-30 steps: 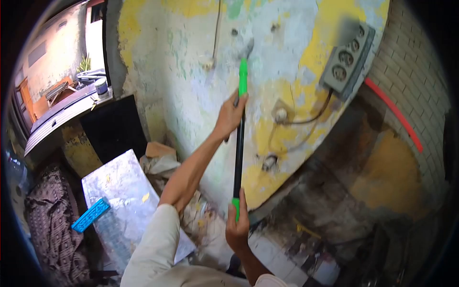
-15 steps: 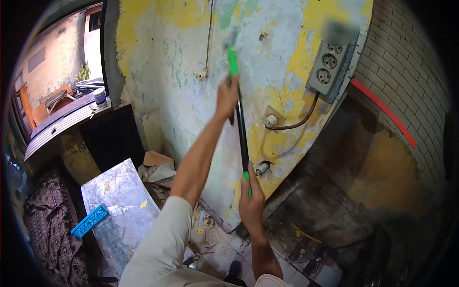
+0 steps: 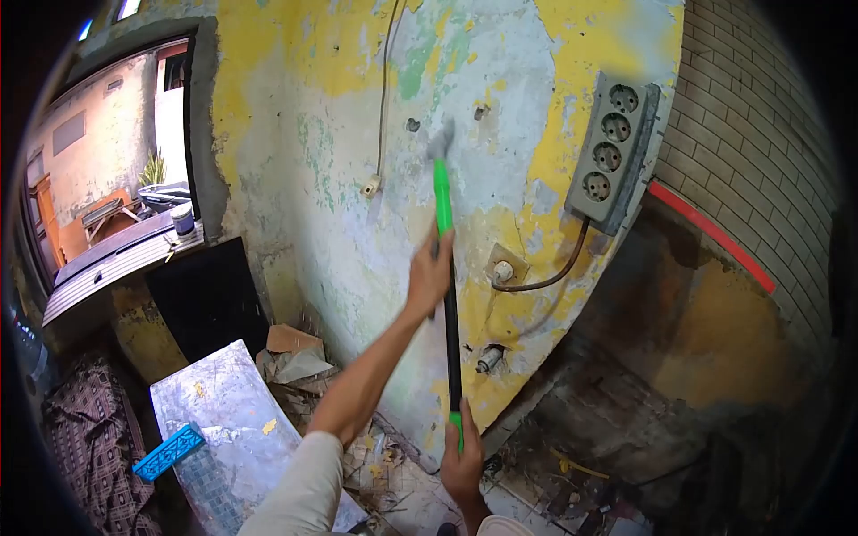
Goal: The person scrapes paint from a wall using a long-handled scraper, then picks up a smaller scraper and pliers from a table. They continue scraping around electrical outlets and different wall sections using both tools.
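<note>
A long-handled scraper (image 3: pixel 453 339) with a black pole and green end sections stands nearly upright against the peeling wall (image 3: pixel 357 259). Its grey head (image 3: pixel 441 143) is blurred and lies at the wall, just below two small holes; whether it touches cannot be told. My left hand (image 3: pixel 431 272) is wrapped round the upper pole, right under the green neck. Lower down, my right hand (image 3: pixel 463 463) grips the green bottom end. Yellow, green and whitish paint layers show around the scraper's head.
Right of the scraper, a power strip (image 3: pixel 608 152) hangs on the wall, its cable running to a plugged socket (image 3: pixel 503 271). A pipe stub (image 3: pixel 489 359) juts out below. At left lie a worn board (image 3: pixel 228 402), a blue plastic piece (image 3: pixel 168 452) and patterned cloth (image 3: pixel 94 438). Debris covers the floor.
Both hands and the scraper have moved down along the wall, still gripped the same way. The view has tilted upward, so the wall and power strip sit lower in it.
</note>
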A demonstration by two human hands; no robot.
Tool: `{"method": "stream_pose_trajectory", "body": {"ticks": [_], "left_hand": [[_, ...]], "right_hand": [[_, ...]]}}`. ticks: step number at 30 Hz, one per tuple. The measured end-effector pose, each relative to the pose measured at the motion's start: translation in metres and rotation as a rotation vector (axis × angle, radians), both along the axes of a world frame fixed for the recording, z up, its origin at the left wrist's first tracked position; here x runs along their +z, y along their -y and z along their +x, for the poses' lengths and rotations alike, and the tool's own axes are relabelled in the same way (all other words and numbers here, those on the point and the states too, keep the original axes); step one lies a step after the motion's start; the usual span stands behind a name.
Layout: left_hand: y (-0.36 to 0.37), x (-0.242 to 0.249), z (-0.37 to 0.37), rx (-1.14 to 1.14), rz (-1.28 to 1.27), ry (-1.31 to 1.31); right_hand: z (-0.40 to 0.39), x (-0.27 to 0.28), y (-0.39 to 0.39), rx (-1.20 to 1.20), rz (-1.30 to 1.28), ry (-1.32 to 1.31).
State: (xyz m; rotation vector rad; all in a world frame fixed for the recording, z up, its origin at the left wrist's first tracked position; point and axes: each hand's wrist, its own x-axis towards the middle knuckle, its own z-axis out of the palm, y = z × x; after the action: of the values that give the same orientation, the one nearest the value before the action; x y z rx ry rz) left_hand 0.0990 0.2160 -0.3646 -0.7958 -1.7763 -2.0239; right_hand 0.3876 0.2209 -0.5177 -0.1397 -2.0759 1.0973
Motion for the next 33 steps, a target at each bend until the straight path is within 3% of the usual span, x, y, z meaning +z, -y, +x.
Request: {"method": "stream_pose_trajectory", "body": {"ticks": [3, 5, 7, 8, 11, 14, 18, 20, 21, 24, 25, 28, 30, 33], "left_hand": [[0.012, 0.072, -0.053, 0.069, -0.027, -0.077], [0.016, 0.093, -0.071, 0.119, -0.026, -0.128], [0.025, 0.105, -0.071, 0.012, -0.063, -0.009], [0.03, 0.106, -0.043, 0.066, -0.09, -0.029], [0.01, 0.058, 0.0, 0.106, -0.111, -0.081], [0.005, 0.012, 0.071, -0.047, -0.012, -0.118], [0.006, 0.029, 0.069, -0.095, 0.009, -0.062], [-0.003, 0.055, 0.025, 0.103, 0.017, -0.265], [0.005, 0.079, 0.013, 0.071, -0.038, -0.177], [0.017, 0.138, -0.042, 0.073, 0.04, -0.229], [0.021, 0.15, -0.05, 0.096, 0.038, -0.24], [0.029, 0.146, -0.033, 0.013, 0.046, -0.201], [0.026, 0.115, 0.003, 0.015, 0.008, -0.219], [0.008, 0.056, 0.075, -0.051, 0.03, -0.235]], "right_hand": [[-0.052, 0.067, -0.005, 0.065, -0.006, -0.082], [-0.062, 0.086, -0.003, 0.1, -0.037, -0.099], [-0.058, 0.094, -0.001, 0.165, -0.167, -0.036], [-0.045, 0.091, 0.001, 0.168, -0.156, -0.031], [0.001, 0.065, -0.004, 0.043, -0.136, 0.011], [0.031, 0.064, 0.006, -0.078, 0.04, 0.035], [0.012, 0.07, 0.011, -0.11, 0.18, -0.134], [-0.027, 0.092, -0.004, -0.105, 0.252, -0.207], [-0.043, 0.11, -0.004, -0.057, 0.144, -0.178], [-0.101, 0.157, -0.011, -0.01, 0.192, -0.278], [-0.104, 0.173, -0.006, 0.005, 0.141, -0.154], [-0.081, 0.178, -0.002, 0.134, 0.025, -0.174], [-0.036, 0.149, 0.0, 0.186, -0.018, -0.17], [0.036, 0.08, 0.01, 0.065, -0.095, -0.067]]}}
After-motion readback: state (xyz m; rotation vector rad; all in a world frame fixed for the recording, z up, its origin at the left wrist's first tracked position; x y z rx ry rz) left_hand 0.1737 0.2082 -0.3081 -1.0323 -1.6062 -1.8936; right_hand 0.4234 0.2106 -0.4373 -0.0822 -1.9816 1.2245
